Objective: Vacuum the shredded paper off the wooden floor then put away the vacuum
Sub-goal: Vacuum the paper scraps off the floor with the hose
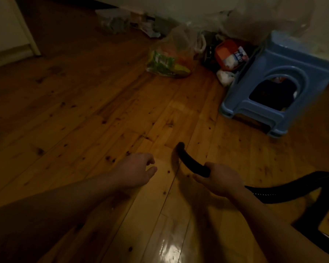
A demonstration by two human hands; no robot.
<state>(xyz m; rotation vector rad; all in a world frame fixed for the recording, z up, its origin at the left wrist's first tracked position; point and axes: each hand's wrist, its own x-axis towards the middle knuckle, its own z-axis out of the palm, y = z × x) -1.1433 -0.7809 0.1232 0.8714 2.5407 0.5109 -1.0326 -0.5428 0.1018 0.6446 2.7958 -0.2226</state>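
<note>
My right hand (219, 180) grips the black curved vacuum nozzle (190, 160), whose tip points down at the wooden floor (95, 118) just ahead of me. The black ribbed hose (292, 190) runs from that hand off to the right. My left hand (136, 170) hovers just left of the nozzle with loosely curled fingers, holding nothing. I see no shredded paper on the boards near the nozzle; the room is dim.
A blue plastic stool (277, 76) stands at the right with dark things under it. A clear bag of groceries (171, 57), an orange packet (229, 54) and other bags lie along the far wall. A white door or cabinet (6, 31) is at the far left.
</note>
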